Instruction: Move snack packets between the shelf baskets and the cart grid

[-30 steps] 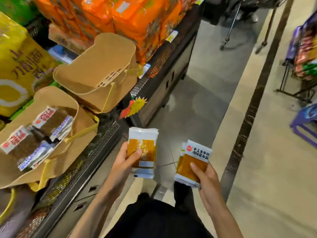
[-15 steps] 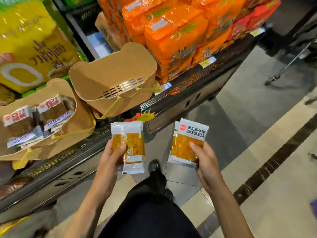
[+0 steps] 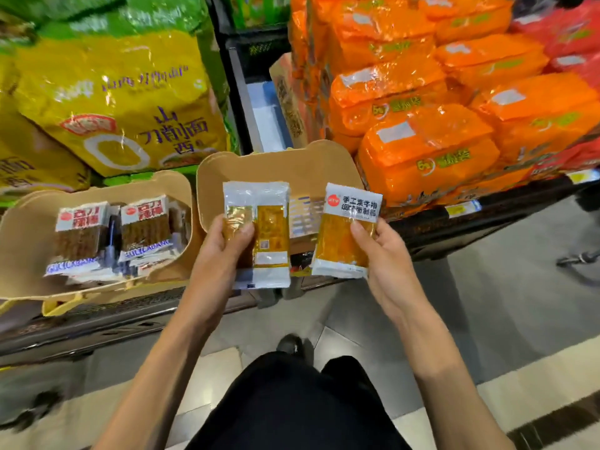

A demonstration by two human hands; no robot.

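- left hand (image 3: 222, 254) grips stacked yellow packets (image 3: 272, 228); right hand (image 3: 386, 256) pinches a right packet (image 3: 344, 237), maybe more behind it.
- all are held just before the mid basket (image 3: 279, 164), which looks empty, so this drop seems not yet made.
- the left basket (image 3: 19, 254) already holds brown packets (image 3: 146, 228).
- no cart grid in view.
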